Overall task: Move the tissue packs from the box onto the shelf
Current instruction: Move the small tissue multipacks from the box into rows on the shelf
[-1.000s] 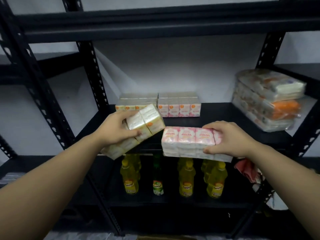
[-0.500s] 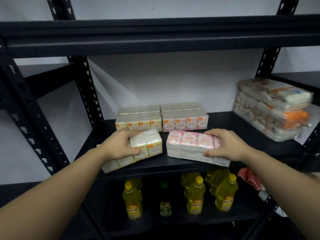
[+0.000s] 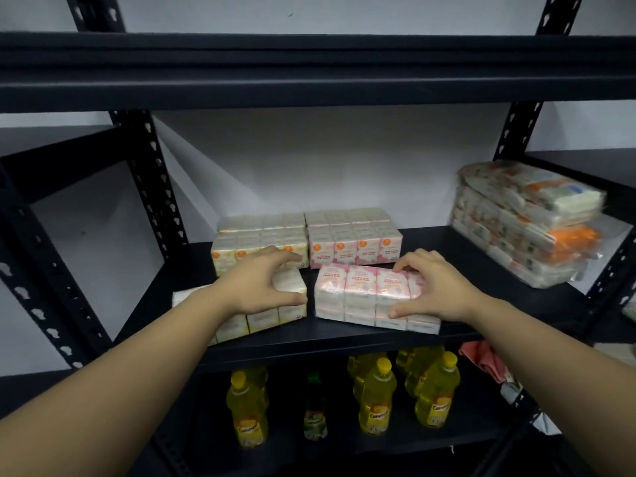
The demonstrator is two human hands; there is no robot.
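A black metal shelf (image 3: 447,246) with slotted uprights is the landmark. At its right end sits a big clear-wrapped stack of tissue bundles (image 3: 523,222), white and orange, blurred. At the shelf's back stand two earlier packs side by side: a yellow-labelled back pack (image 3: 254,235) and, to its right, a pink-labelled back pack (image 3: 354,241); their print is too small to read. In front of these, on the shelf's front edge, lie a yellow tissue pack (image 3: 261,316) on the left and a pink tissue pack (image 3: 358,294) on the right, near each other but apart. The left hand (image 3: 256,285) rests over the yellow pack, its grip curled round it, thumb on the front face. The right hand (image 3: 433,287) grips the pink pack's right part, fingers over the top, thumb at the front. Below the shelf stand yellow oil bottles (image 3: 375,397), labels blurred, one small green-capped bottle (image 3: 314,411), and a red cloth (image 3: 481,359) to their right.
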